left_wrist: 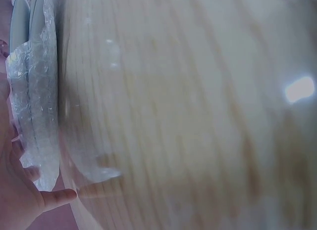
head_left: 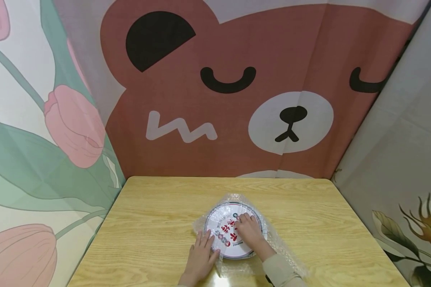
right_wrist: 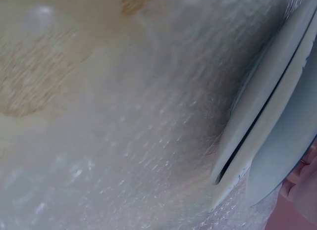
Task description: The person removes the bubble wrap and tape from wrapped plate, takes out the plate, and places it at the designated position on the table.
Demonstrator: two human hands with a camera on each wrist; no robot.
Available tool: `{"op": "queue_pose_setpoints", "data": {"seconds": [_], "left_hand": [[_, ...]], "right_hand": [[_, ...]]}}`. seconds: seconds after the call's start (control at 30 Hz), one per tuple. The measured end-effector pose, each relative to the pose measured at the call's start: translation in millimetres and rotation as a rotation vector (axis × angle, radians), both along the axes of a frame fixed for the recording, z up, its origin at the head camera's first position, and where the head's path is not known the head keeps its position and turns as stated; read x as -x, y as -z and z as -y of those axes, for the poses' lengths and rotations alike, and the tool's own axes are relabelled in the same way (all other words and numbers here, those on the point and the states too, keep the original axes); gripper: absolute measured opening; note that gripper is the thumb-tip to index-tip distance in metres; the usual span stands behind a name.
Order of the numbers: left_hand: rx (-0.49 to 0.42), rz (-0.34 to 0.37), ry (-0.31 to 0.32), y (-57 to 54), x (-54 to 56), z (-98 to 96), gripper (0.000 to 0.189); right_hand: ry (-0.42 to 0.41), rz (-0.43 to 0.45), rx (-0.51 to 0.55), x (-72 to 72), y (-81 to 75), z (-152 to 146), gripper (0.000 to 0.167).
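Observation:
A stack of round plates lies on bubble wrap, with a round white printed label bearing red characters on top. My left hand rests at the near left rim, fingers spread and straight over the edge. In the left wrist view, bubble wrap covers the stack's side beside that hand. My right hand is over the right half of the label, its fingers bent down onto the surface. Its fingertips are partly hidden, so whether they pinch anything is unclear.
A light wooden table carries the stack near its front edge. Behind it hangs a curtain with a brown bear. Flower-printed curtains stand along the left and right sides.

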State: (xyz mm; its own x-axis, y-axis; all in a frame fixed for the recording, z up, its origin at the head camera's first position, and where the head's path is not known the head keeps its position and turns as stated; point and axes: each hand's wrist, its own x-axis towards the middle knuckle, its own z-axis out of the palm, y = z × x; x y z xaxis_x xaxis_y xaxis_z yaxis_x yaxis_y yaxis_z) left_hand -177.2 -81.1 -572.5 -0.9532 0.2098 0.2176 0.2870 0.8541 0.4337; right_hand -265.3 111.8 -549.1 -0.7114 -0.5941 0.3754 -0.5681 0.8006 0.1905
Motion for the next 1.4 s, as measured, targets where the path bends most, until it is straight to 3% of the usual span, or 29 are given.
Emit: {"op": "queue_pose_setpoints", "data": {"seconds": [0.27, 1.4], "left_hand": [[0.010, -0.009, -0.003, 0.7, 0.3, -0.1, 0.052], [0.001, 0.002, -0.005, 2.9, 0.4, 0.5, 0.054]], "right_hand": [[0.031, 0.049, -0.018, 0.0, -1.5, -0.1, 0.013], [-0.002, -0.002, -0.142, 1.2, -5.9, -0.2, 0.006]]}}
